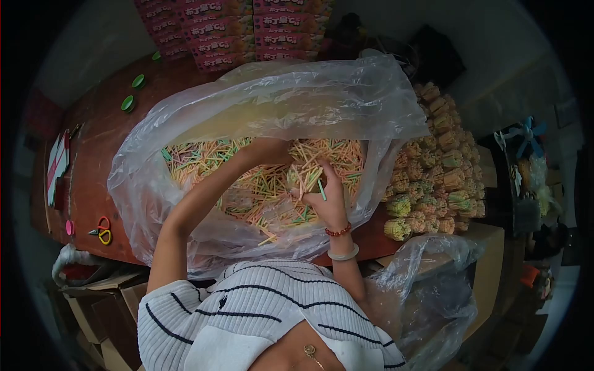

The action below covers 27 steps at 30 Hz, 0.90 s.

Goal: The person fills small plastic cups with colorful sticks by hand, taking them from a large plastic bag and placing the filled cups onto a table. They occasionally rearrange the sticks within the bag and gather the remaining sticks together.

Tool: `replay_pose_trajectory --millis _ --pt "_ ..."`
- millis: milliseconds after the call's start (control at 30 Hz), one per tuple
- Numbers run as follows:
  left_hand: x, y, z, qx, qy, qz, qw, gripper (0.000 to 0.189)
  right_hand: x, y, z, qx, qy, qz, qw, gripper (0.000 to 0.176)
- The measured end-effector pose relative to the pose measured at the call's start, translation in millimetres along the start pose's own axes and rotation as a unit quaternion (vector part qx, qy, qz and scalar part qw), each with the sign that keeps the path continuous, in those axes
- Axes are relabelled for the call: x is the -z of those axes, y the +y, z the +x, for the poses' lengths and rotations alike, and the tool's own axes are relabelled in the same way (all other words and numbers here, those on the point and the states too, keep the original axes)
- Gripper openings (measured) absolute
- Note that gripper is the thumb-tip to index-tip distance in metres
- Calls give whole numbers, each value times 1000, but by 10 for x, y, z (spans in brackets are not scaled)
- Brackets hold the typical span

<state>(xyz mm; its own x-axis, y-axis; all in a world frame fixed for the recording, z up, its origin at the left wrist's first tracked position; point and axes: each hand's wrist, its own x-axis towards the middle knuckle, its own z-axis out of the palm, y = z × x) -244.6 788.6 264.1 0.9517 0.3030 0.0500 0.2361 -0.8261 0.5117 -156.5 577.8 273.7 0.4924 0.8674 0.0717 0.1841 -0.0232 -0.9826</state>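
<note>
A large clear plastic bag [148,123] lies wide open before me, filled with thin pastel sticks [210,157] in pink, orange, yellow and green. My right hand [331,196], with a red bead bracelet and a pale bangle at its wrist, curls its fingers and thumb around a loose bundle of sticks [304,176]. One green stick pokes out below the thumb side. My left hand [272,151] reaches across to the far side of that bundle; its fingers are hidden behind the sticks, so their grip does not show.
Tied stick bundles [442,167] are piled at the right. Pink printed boxes [223,28] stand stacked at the back. Scissors [104,232] and small green cups [128,103] sit on the brown table [93,161] at left. Cardboard boxes [486,272] and plastic film are near the front edge.
</note>
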Motion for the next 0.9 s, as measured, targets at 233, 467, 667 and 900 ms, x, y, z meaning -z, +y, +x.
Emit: replay_pose_trajectory --millis 233,467,667,900 --pt "-89 -24 -407 147 168 -303 927 56 -440 385 -14 93 142 -213 962 74" --pt "8 316 -571 139 207 -690 679 31 -363 476 2 -29 66 102 992 68" --pt "173 593 -499 136 208 -703 667 21 -353 290 46 -24 46 213 976 70" --pt "61 631 -536 133 168 -481 850 21 -464 525 -33 7 68 77 995 74"
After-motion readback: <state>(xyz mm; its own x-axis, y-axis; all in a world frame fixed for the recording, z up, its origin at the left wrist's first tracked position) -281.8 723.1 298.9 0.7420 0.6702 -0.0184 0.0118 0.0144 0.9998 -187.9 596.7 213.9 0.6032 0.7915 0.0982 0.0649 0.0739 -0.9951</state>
